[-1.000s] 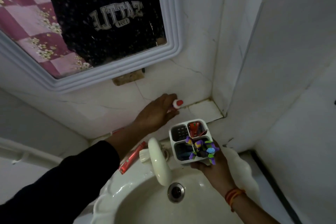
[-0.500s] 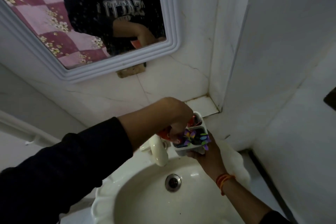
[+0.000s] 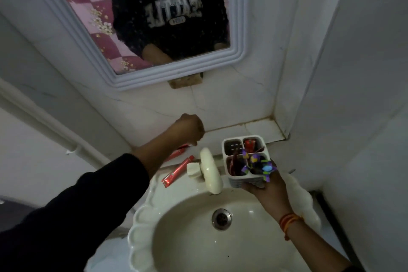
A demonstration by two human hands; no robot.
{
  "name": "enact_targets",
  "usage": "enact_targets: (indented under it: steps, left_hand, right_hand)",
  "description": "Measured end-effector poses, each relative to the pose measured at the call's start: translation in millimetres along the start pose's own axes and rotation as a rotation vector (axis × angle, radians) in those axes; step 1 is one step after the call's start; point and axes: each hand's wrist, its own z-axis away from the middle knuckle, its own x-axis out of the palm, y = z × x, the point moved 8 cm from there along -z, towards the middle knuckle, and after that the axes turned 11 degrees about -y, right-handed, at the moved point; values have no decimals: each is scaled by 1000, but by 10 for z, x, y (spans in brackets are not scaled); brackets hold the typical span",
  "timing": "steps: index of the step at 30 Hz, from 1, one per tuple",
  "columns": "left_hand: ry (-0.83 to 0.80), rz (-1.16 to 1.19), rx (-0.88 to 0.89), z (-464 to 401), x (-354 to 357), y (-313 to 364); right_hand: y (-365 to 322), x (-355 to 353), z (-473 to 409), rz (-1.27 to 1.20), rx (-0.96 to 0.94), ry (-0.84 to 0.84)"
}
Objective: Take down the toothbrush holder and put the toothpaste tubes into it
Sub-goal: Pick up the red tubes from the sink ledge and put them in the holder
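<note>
My right hand (image 3: 268, 190) holds the white four-compartment toothbrush holder (image 3: 229, 175) from below, over the basin's right rim. A red toothpaste tube (image 3: 250, 144) stands in its back right compartment and a dark red one (image 3: 233, 164) in the front left. Purple toothbrushes (image 3: 256, 161) fill the front right; the back left is empty. My left hand (image 3: 189, 128) is curled, fingertips pinched on the end of a red tube (image 3: 179, 150) lying on the ledge behind the tap, mostly hidden by my wrist. Another red tube (image 3: 177, 171) lies on the ledge left of the tap.
The cream tap (image 3: 209, 172) stands between my two hands, over the scalloped basin (image 3: 141, 227) and its drain (image 3: 221, 219). A framed mirror (image 3: 237, 28) hangs above. Tiled walls meet in a corner at the right (image 3: 284, 104).
My left hand has left the holder, where it had been over the compartments, and moved left and back onto the tube on the ledge. The holder has stayed in my right hand.
</note>
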Motion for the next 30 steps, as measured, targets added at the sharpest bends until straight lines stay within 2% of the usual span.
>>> enact_targets:
  steps: [4,8,15,21,23,25,28,30]
  left_hand:
    - [-36,-192,-77,-105,454,-614]
    - [-71,-128,-83,-121,857,-856]
    - [77,231,-62,-80,898,-1001]
    - [356,548,23,428,184,-639]
    - [345,507,85,671,-80,-270]
    - [246,410,131,844,-249,122]
    - [61,100,134,841,-187,634]
    - [26,-87,109,765,-49,857]
  right_hand:
    - [2,-11,-4,41,11,17]
    - [111,23,-14,-64,50,-13]
    - [282,-24,-44,-52,111,-9]
    - [263,-37,-33,-11,117,-6]
    - [226,-37,-27,-9,123,1]
    - [173,-19,-15,19,130,1]
    - [160,-26,-18,37,137,14]
    - [152,-29,-30,57,124,17]
